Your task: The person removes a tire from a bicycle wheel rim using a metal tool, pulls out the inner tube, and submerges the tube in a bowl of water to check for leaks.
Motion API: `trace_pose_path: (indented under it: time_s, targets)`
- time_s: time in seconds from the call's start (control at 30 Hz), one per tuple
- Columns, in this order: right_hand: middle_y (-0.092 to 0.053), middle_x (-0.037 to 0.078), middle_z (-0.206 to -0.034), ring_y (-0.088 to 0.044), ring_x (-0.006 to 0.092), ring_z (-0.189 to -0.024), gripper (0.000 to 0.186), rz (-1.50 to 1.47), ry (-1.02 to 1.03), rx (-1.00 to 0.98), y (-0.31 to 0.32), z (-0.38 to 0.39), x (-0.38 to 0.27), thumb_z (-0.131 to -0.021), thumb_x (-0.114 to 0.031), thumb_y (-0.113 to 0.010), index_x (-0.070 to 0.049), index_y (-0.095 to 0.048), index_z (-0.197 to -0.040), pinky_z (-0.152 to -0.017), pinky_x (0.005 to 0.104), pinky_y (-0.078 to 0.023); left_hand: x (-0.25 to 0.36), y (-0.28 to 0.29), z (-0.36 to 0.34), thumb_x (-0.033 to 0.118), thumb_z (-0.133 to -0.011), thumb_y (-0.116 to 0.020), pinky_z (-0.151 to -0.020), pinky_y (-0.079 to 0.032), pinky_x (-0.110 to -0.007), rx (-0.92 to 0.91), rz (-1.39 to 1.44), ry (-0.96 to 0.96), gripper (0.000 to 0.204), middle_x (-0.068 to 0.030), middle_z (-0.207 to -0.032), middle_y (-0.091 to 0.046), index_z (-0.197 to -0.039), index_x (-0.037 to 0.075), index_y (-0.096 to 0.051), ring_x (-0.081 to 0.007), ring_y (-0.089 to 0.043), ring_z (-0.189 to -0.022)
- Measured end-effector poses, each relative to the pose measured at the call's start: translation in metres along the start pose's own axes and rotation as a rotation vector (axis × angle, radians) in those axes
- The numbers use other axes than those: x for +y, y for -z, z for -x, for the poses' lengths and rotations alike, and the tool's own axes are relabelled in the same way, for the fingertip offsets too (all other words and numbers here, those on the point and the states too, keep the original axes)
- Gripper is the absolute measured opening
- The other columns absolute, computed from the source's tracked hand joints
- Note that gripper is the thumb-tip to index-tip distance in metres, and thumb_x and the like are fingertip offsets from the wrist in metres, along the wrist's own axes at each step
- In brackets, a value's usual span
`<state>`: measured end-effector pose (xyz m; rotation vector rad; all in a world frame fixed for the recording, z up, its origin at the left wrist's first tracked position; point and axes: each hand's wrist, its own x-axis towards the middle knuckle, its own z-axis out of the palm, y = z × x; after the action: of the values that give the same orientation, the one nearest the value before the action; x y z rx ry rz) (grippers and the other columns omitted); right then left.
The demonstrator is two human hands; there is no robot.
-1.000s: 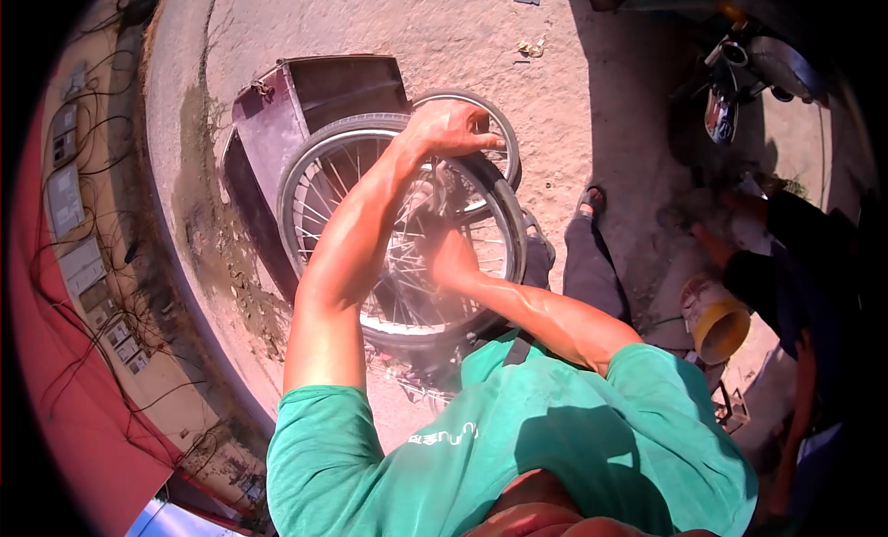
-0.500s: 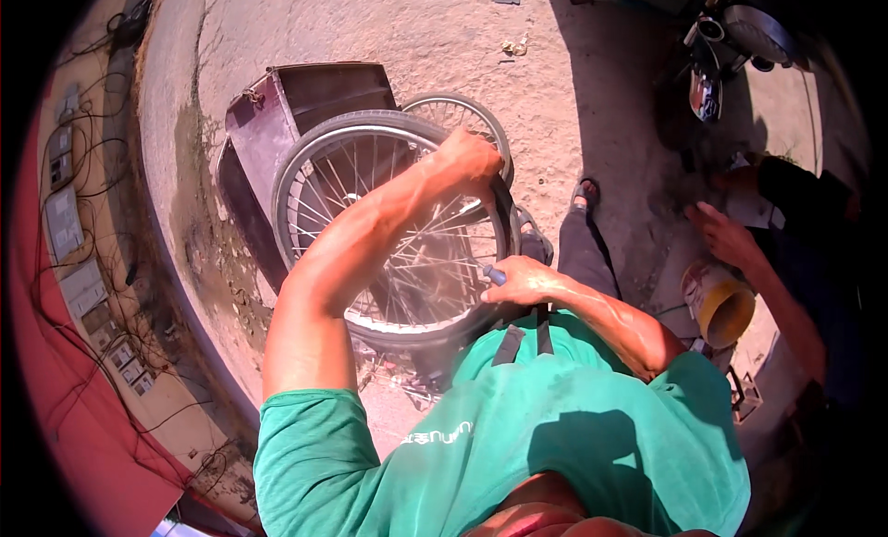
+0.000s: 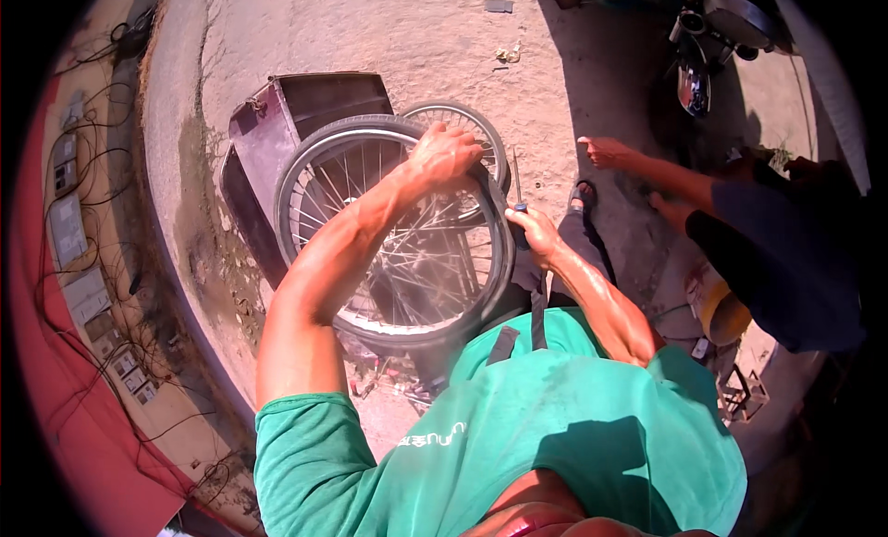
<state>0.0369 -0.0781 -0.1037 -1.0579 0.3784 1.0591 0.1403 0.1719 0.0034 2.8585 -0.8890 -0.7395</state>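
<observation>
A spoked wheel (image 3: 294,187) with a dark tyre stands tilted in front of me. On its upper right rim, my left hand (image 3: 446,155) is wrapped round the tyre. Just right of the same wheel, my right hand (image 3: 536,234) is closed around a screwdriver (image 3: 520,207) with a dark handle. Its thin shaft points up, apart from the rim. Behind the wheel shows a smaller spoked wheel (image 3: 502,147). The fingertips of my left hand are partly hidden behind the tyre.
A purple metal box (image 3: 338,100) lies behind the wheels. At right, a co-worker's hand (image 3: 606,154) reaches in above the ground. A yellow bucket (image 3: 724,315) stands near that person, and a motorcycle (image 3: 696,74) farther off. Wall boxes with loose cables (image 3: 67,230) line the left.
My right hand has moved up and right, away from the lower rim, turning the screwdriver's shaft upward. My left hand has shifted slightly left on the tyre. The co-worker's arm now stretches farther in.
</observation>
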Motion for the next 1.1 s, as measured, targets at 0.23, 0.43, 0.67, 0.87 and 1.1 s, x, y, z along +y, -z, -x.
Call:
trace_pose_path:
  time_s: [0.23, 0.43, 0.67, 0.87, 1.1]
  targets:
    - [-0.073, 0.027, -0.109, -0.070, 0.0428, -0.109, 0.042, 0.673, 0.088, 0.287, -0.068, 0.071, -0.057, -0.096, -0.033, -0.060, 0.000, -0.068, -0.121, -0.096, 0.0503, -0.052, -0.005, -0.002, 0.027, 0.037, -0.073, -0.086, -0.095, -0.045, -0.046, 0.331, 0.029, -0.149, 0.038, -0.0051, -0.098, -0.061, -0.096, 0.014, -0.067, -0.0257, -0.062, -0.104]
    - [-0.074, 0.025, -0.120, -0.069, 0.0396, -0.117, 0.051, 0.543, 0.140, 0.295, -0.042, 0.043, -0.027, -0.095, -0.030, -0.061, -0.001, -0.067, -0.137, -0.103, 0.0460, -0.051, 0.033, 0.008, 0.049, 0.017, -0.072, -0.086, -0.110, -0.044, -0.051, 0.428, 0.199, 0.073, 0.057, -0.0149, -0.132, -0.062, -0.125, 0.012, -0.067, -0.0369, -0.055, -0.133]
    - [-0.064, 0.023, -0.144, -0.068, 0.0363, -0.123, 0.052, 0.613, 0.106, 0.268, -0.030, 0.043, -0.012, -0.097, -0.033, -0.063, -0.010, -0.067, -0.144, -0.104, 0.0435, -0.050, 0.188, -0.089, 0.124, 0.033, -0.087, -0.080, -0.100, -0.051, -0.050, 0.142, 0.986, 0.794, 0.050, -0.0213, -0.124, -0.068, -0.126, 0.004, -0.069, -0.0391, -0.066, -0.118]
    - [-0.073, 0.021, -0.125, -0.070, 0.0341, -0.112, 0.054, 0.632, -0.103, 0.191, -0.020, 0.053, -0.008, -0.097, -0.034, -0.064, -0.004, -0.066, -0.142, -0.098, 0.0431, -0.051, 0.256, -0.128, 0.122, 0.034, -0.089, -0.080, -0.099, -0.052, -0.049, 0.208, 0.989, 1.040, 0.051, -0.0235, -0.121, -0.069, -0.127, 0.001, -0.068, -0.0415, -0.067, -0.116]
    - [-0.078, 0.015, -0.116, -0.072, 0.0238, -0.105, 0.054, 0.686, -0.098, 0.152, -0.001, 0.055, 0.004, -0.097, -0.034, -0.067, -0.003, -0.067, -0.142, -0.094, 0.0364, -0.054, 0.260, -0.111, 0.149, 0.031, -0.086, -0.082, -0.095, -0.051, -0.051, 0.042, 1.033, 1.111, 0.049, -0.0242, -0.116, -0.068, -0.120, 0.001, -0.067, -0.0434, -0.066, -0.111]
